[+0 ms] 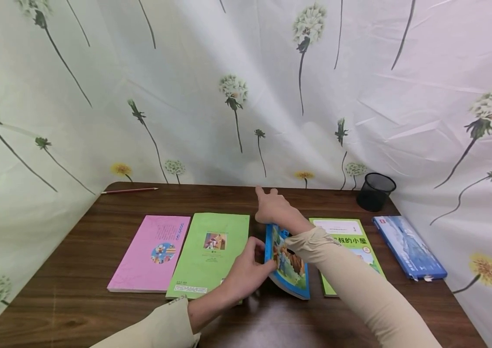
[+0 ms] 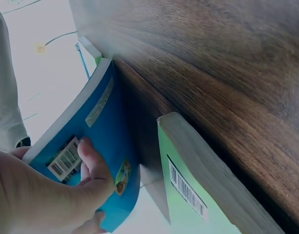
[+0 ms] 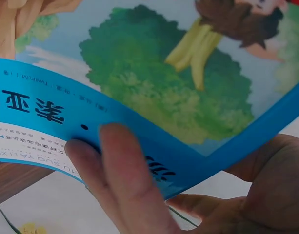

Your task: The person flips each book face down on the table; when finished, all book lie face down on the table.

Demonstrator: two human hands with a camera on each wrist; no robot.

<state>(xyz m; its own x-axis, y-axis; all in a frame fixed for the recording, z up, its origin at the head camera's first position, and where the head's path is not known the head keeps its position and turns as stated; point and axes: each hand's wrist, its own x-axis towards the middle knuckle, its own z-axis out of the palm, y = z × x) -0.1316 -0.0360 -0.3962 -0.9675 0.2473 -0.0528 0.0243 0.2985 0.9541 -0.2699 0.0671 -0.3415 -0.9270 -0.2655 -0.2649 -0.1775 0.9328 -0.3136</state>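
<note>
A blue picture book (image 1: 289,263) stands tilted up on its edge near the middle of the brown table (image 1: 76,299), between my two hands. My left hand (image 1: 246,270) grips its left side. In the left wrist view the thumb of the left hand (image 2: 42,195) presses the blue book's (image 2: 105,126) back cover beside a barcode. My right hand (image 1: 274,208) holds the book's far end. In the right wrist view a finger of the right hand (image 3: 139,195) lies over the blue book's (image 3: 178,78) illustrated front cover, with the palm behind it.
A green book (image 1: 211,251) and a pink book (image 1: 152,253) lie flat to the left. To the right lie a green-and-white book (image 1: 350,237) and another blue book (image 1: 409,246). A black mesh cup (image 1: 375,192) stands at the back right, a red pencil (image 1: 129,190) at the back left. Flowered cloth surrounds the table.
</note>
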